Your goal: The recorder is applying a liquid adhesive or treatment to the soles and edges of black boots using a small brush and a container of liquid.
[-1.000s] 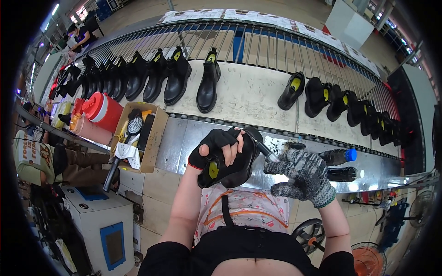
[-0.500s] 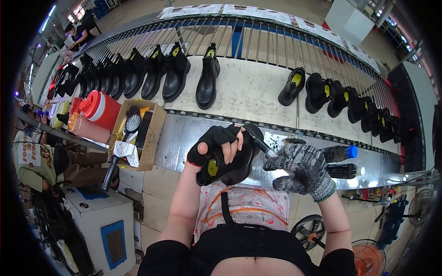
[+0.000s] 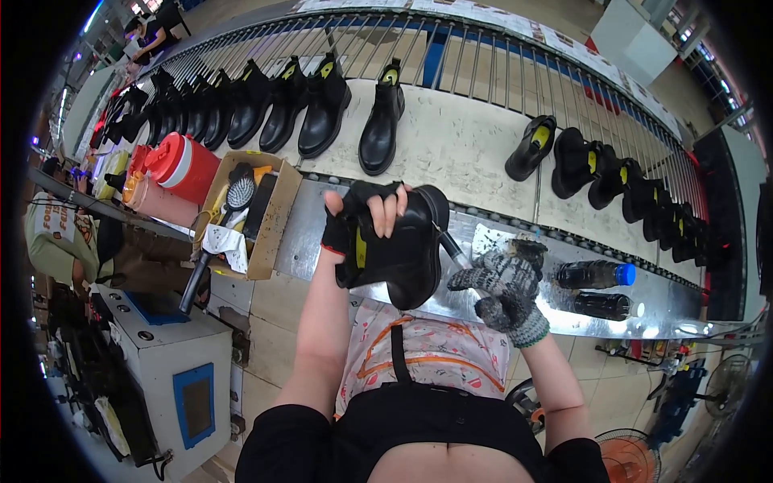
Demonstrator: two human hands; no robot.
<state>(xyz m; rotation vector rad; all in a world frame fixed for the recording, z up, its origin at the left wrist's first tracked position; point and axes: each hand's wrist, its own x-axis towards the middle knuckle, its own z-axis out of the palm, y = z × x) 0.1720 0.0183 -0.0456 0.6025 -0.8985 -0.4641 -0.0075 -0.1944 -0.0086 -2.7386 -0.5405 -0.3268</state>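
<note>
My left hand [image 3: 366, 213] grips a black ankle boot [image 3: 403, 249] with a yellow tab, holding it up over the metal bench edge [image 3: 483, 298]. My right hand [image 3: 501, 283], in a grey knitted glove, is closed around a thin brush-like tool [image 3: 452, 248] whose tip touches the boot's side. A stained rag or pad [image 3: 515, 245] lies on the bench just beyond that hand.
Black boots [image 3: 322, 105] stand in rows on the conveyor [image 3: 459, 145], more at the right [image 3: 612, 181]. A cardboard box [image 3: 250, 213] of brushes and a red jug [image 3: 183, 165] sit to the left. Two dark bottles [image 3: 596, 275] lie right. A white machine [image 3: 173, 378] stands lower left.
The boot in my left hand has turned and shifted slightly right, and my gloved right hand has dropped a little lower against it.
</note>
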